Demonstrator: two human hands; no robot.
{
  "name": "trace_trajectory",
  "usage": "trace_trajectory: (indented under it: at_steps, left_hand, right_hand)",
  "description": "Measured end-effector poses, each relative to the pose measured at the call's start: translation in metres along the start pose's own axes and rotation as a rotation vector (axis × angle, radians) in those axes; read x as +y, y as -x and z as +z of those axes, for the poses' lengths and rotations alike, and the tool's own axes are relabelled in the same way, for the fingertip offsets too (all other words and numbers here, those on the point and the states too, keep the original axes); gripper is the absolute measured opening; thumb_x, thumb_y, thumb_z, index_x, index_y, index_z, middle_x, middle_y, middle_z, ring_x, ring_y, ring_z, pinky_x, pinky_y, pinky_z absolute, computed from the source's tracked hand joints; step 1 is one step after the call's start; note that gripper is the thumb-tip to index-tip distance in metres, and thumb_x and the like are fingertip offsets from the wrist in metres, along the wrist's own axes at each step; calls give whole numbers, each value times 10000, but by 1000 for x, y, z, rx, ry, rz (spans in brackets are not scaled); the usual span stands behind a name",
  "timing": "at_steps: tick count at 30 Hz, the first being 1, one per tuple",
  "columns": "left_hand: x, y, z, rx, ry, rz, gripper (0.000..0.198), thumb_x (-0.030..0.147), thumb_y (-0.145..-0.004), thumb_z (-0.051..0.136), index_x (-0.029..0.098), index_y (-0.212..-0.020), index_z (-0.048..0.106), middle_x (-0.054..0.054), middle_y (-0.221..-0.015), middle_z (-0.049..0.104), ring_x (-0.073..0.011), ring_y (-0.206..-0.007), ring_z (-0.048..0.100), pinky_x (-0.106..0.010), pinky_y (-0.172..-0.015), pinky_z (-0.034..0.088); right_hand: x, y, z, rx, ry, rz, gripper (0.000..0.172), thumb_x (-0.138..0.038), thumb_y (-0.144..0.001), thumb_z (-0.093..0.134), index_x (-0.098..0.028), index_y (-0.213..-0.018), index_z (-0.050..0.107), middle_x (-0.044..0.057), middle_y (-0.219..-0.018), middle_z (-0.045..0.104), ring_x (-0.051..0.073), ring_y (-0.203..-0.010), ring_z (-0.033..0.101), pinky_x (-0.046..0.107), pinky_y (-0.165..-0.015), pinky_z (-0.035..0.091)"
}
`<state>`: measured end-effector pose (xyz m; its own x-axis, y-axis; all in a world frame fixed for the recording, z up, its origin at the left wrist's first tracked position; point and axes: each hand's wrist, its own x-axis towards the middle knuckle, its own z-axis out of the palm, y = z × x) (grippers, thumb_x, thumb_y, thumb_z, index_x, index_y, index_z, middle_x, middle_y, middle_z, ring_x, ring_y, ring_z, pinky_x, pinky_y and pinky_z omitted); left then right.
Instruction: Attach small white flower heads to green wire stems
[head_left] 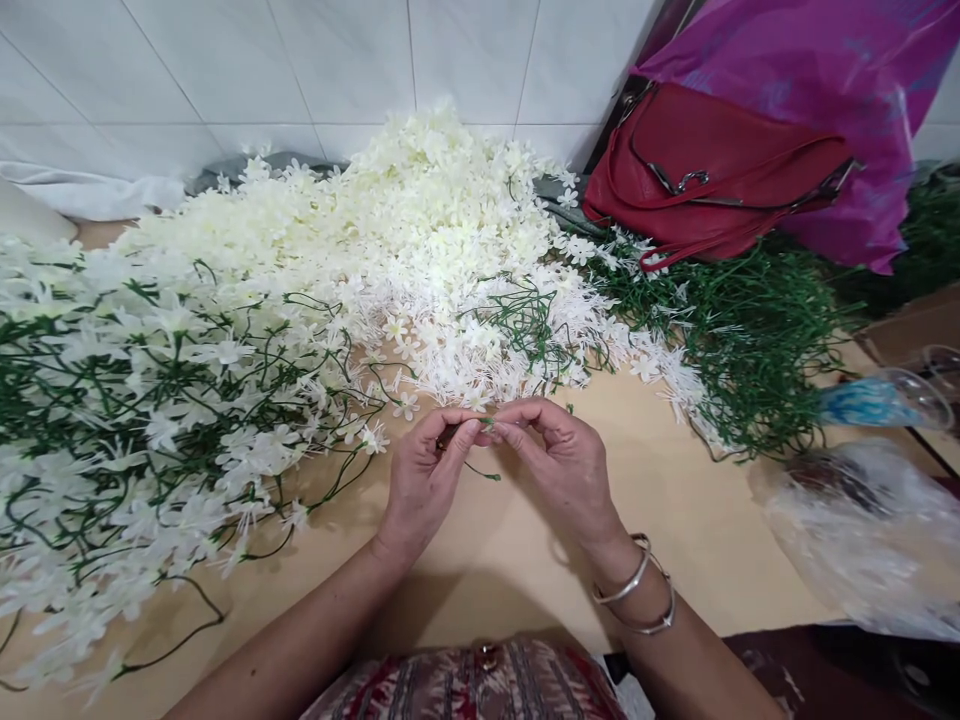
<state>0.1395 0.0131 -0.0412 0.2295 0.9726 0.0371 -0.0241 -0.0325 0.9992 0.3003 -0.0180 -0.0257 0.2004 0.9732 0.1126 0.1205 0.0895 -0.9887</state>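
The green stem [484,472] is pinched by both the left hand [420,485] and the right hand [566,465]. The fingers [459,432] are pressed together, tip to tip, just in front of the white flower pile [435,230]. The stem's free length trails below the fingers over the desk [675,520], with its long axis running down and rightward. Its upper end is hidden in the grip.

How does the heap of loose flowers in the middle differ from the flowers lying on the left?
The loose flower heap is cream and shows almost no green; the stemmed flowers on the left are whiter and threaded with dark green stems. The loose flower heap is piled high against the tiled wall, while the stemmed flowers spread flatter over the table. Both are small star-shaped blooms on that table.
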Motion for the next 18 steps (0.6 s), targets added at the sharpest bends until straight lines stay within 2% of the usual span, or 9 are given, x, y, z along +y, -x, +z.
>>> trace_trajectory:
  at_steps: [6,13,18]
  left_hand:
    - [6,0,-1,-4,-58,21,152,316,-1014,654,202,-940,723,-20,-866,779,-165,-842,728,-271,-799,553]
    - [8,0,1,-8,-18,28,149,288,-1012,653,194,-921,725,-16,-852,777,-155,-832,716,-266,-813,549]
    - [6,0,0,-2,1,13,142,295,-1009,660,192,-934,722,-17,-847,776,-163,-825,718,-275,-816,551]
  right_hand:
    - [0,-1,2,-32,112,-86,94,-247,-990,681,-224,-903,708,27,-883,743,186,-842,707,357,-834,568]
    - [0,4,10,47,279,-192,85,-210,-1020,632,-238,-940,641,19,-880,720,192,-874,697,341,-842,539]
    - [1,-1,10,-2,330,-220,104,-187,-1013,624,-234,-921,623,15,-883,710,182,-862,680,321,-833,530]
